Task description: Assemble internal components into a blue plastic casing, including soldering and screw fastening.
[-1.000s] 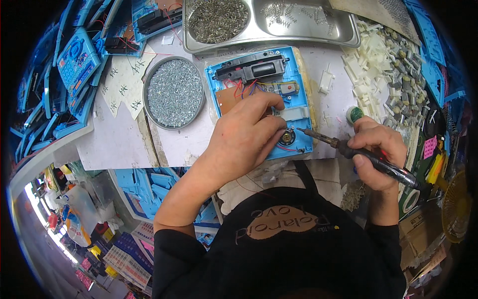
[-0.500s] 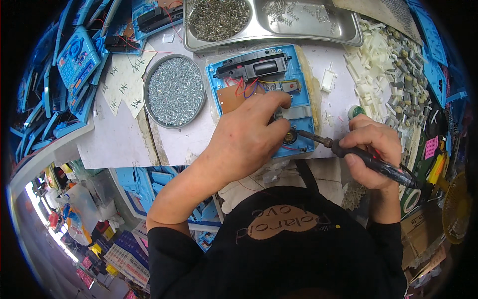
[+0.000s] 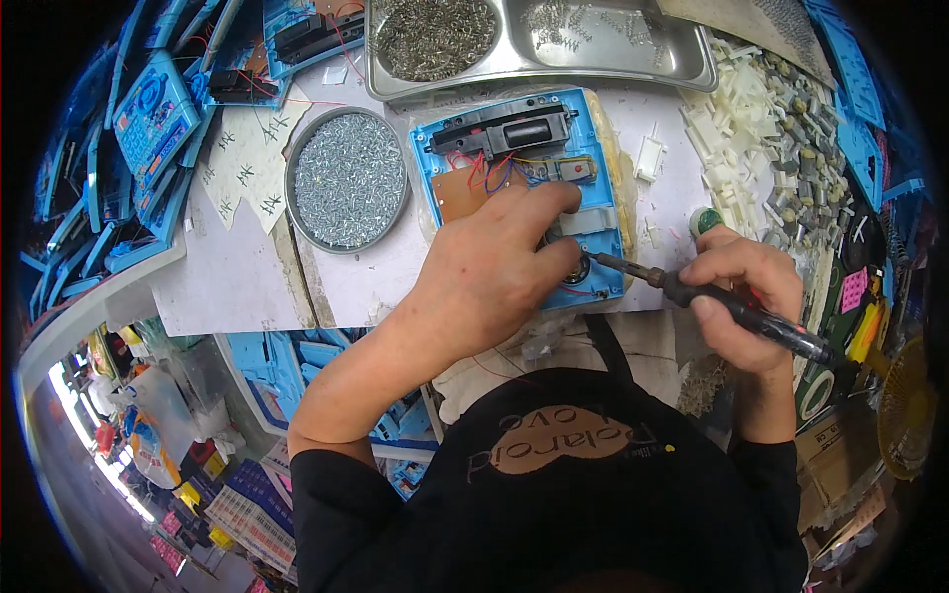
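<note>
A blue plastic casing [image 3: 610,242] lies open on the table, with a black plastic assembly [image 3: 529,132], a brown circuit board [image 3: 457,196] and red, blue and yellow wires inside. My left hand [image 3: 499,247] reaches over its lower middle, thumb and fingers bent together; what they grip is hidden. Close to the left thumb, a small round speaker-like part [image 3: 575,273] shows in the casing's lower corner. My right hand [image 3: 746,292] is closed round the black handle of a soldering iron [image 3: 727,312], whose tip points left, right beside that thumb. A green-ended round object [image 3: 704,219] sits against the right hand's fingers.
Left of the casing stands a round tray [image 3: 291,193] of small metal screws. A metal tray [image 3: 539,71] with springs lies behind. White and grey plastic parts [image 3: 751,148] are heaped at right, and blue casings [image 3: 153,119] pile up at far left.
My right hand and the soldering iron have shifted slightly to the right, and the tip is a little higher. The left hand has barely moved over the casing.
</note>
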Demonstrator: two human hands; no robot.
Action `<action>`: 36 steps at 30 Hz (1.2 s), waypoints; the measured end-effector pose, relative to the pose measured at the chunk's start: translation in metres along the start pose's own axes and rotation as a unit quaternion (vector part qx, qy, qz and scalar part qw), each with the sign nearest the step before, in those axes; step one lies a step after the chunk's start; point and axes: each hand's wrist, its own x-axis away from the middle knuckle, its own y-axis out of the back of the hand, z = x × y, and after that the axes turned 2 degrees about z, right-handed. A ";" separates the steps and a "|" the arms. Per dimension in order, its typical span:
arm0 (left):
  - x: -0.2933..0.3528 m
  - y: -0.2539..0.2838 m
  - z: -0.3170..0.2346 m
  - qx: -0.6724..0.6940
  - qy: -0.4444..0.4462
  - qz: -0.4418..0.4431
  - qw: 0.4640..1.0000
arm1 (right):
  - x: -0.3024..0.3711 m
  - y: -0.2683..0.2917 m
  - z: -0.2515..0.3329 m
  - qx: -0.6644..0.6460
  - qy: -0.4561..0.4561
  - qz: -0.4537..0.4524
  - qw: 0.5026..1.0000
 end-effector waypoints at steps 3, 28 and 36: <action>0.001 -0.002 0.002 -0.005 -0.006 0.001 1.000 | 0.016 0.004 0.001 -0.054 -0.035 -0.043 0.997; 0.008 -0.011 -0.001 -0.021 -0.016 -0.054 0.998 | 0.154 0.223 -0.034 0.086 -0.108 -0.642 0.754; 0.032 -0.007 0.012 0.105 0.023 -0.136 0.985 | 0.153 0.120 -0.041 -0.431 -0.051 -0.419 0.798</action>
